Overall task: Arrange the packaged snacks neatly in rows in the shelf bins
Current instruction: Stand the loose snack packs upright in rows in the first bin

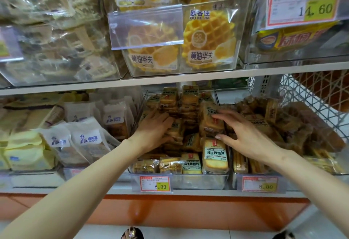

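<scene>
Two bare forearms are seen rising from the lower corners of the frame, with dark shoe tips (132, 234) on the pale floor at the bottom edge.

Left hand (153, 131): placed at centre frame inside the clear plastic shelf bin (198, 181) on the lower shelf. Its fingers (164, 118) are curled over a bundle of tan packets of toasted slices (174, 129), with the thumb tucked beneath; the bundle is gripped. The fingertips are hidden among the packets.

Right hand (243, 135): held just right of centre over the same bin. Its fingers (224, 115) are spread and nearly straight, and the index finger is laid against an upright tan packet (210, 123). The thumb is set apart below it.

Bin contents: further tan packets are stacked unevenly at the rear, and a front row is stood upright against the bin's front wall. A red and yellow price tag (154, 183) marked 8.00 is fixed to that wall.

Surroundings: white paper-fronted packets (88, 138) are noted in the bin at lower left. Yellow waffle packets (208, 38) are held in a clear bin on the upper shelf. A price label (302, 6) reading 14.60 is seen at upper right.
</scene>
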Action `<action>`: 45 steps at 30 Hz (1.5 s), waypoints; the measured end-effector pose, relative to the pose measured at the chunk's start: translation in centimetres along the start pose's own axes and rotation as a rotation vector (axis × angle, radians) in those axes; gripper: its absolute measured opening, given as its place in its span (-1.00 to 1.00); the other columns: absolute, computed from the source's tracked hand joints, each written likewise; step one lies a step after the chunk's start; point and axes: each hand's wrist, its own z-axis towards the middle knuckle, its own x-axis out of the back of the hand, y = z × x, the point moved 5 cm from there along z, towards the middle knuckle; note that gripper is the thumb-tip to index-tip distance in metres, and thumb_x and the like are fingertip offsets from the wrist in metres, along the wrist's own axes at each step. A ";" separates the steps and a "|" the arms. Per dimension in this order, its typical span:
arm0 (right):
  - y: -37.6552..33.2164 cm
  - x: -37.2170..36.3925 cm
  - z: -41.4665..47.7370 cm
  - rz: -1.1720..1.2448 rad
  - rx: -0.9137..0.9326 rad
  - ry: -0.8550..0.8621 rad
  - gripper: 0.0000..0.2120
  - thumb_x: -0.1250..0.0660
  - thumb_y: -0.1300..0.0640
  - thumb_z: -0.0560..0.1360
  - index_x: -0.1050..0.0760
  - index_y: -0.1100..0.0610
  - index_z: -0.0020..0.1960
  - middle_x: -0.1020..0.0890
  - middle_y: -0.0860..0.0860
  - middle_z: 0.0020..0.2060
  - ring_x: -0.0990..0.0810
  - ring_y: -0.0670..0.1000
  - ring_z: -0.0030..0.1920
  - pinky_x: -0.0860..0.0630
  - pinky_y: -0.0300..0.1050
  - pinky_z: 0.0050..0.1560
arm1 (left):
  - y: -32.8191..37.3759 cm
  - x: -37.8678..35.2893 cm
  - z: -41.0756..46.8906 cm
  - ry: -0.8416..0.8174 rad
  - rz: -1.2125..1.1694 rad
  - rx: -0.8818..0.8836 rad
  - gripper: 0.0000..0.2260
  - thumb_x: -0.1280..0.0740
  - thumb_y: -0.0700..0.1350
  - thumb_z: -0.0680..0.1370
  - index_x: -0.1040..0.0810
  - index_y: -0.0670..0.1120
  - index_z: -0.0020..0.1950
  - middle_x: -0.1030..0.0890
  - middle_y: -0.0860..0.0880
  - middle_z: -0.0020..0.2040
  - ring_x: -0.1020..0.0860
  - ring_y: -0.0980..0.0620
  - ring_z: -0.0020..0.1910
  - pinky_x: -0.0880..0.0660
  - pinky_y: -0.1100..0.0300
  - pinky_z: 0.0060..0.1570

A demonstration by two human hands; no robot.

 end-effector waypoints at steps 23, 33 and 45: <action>0.0 0.2 0.3 0.027 -0.001 0.027 -0.48 -0.34 0.07 0.49 -0.29 -0.04 0.41 -0.25 -0.10 0.40 -0.25 -0.18 0.30 -0.18 -0.31 0.28 | 0.2 -2.9 3.8 -0.369 0.100 -0.214 -0.54 -0.27 0.19 0.49 -0.42 0.04 0.33 -0.36 0.04 0.39 -0.19 0.00 0.41 0.00 0.03 0.35; 0.3 -0.1 0.5 0.019 -0.001 0.055 -0.50 -0.35 0.06 0.48 -0.32 -0.05 0.39 -0.27 -0.10 0.38 -0.29 -0.11 0.33 -0.21 -0.28 0.27 | 4.1 -4.0 4.3 -0.359 -0.209 -0.044 -0.39 -0.36 0.29 0.37 -0.40 0.05 0.34 -0.44 0.02 0.33 -0.30 -0.02 0.33 -0.08 0.01 0.30; 1.3 -0.2 1.7 0.104 -0.023 0.131 -0.51 -0.34 0.12 0.49 -0.33 -0.13 0.37 -0.39 -0.08 0.35 -0.35 -0.08 0.34 -0.27 -0.24 0.22 | 2.1 -3.6 3.2 -0.478 -0.372 -0.024 -0.46 -0.43 0.11 0.35 -0.35 0.12 0.28 -0.42 0.01 0.25 -0.28 -0.04 0.30 -0.07 -0.01 0.39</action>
